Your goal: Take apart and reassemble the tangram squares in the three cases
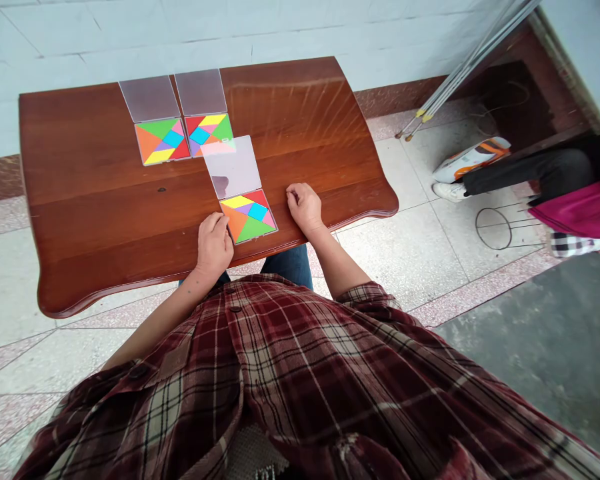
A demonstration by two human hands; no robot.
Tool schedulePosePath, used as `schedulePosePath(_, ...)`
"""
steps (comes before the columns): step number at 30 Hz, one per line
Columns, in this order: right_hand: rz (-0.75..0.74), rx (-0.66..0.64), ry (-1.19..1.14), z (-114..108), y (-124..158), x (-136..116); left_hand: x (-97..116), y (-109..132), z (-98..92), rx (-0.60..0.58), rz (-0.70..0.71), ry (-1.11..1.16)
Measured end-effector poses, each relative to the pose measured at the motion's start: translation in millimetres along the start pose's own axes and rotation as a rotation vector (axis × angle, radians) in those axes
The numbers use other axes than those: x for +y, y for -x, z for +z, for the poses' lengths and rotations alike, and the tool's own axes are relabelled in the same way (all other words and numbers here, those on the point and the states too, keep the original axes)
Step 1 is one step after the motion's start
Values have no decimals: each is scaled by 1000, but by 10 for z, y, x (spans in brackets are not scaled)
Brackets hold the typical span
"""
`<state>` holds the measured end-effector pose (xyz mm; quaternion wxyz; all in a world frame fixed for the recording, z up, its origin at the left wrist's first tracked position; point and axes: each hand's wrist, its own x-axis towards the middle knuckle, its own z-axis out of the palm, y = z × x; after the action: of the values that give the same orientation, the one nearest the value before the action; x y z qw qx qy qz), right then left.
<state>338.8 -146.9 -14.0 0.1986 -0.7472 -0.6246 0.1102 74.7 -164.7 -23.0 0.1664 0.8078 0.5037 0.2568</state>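
While the left hand (213, 245) rests unclenched against a tangram case (249, 216), right hand (305, 207) released on the wooden table (105, 167)

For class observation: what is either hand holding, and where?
No clear hold: the left hand touches the tangram case's left edge; the right hand rests on the table.

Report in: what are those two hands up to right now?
Left hand at near tangram case, touching its edge. Right hand resting on table. Clear lid open beyond case.
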Motion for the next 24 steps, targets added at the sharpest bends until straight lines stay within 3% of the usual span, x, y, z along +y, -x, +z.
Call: schedulePosePath(24, -22, 45, -19, 87, -18, 97, 5, 0, 14, -5, -10, 11)
